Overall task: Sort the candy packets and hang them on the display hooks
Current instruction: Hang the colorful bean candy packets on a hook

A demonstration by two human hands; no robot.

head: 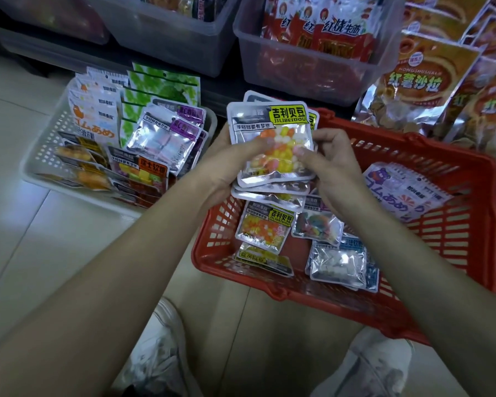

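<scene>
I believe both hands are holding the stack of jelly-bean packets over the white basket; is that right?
Not quite: the head view shows the left hand and right hand holding the stack of jelly-bean packets over the red basket, not the white basket.

Stack of silver foil candy packets (272, 144) with yellow labels, held upright between both hands. More loose foil packets (265, 227) lie flat below it.

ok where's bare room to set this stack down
Bare tile floor in front of the white basket; a narrow gap in the red basket between the yellow-label packet and blue-label packets. The white basket is packed.
</scene>
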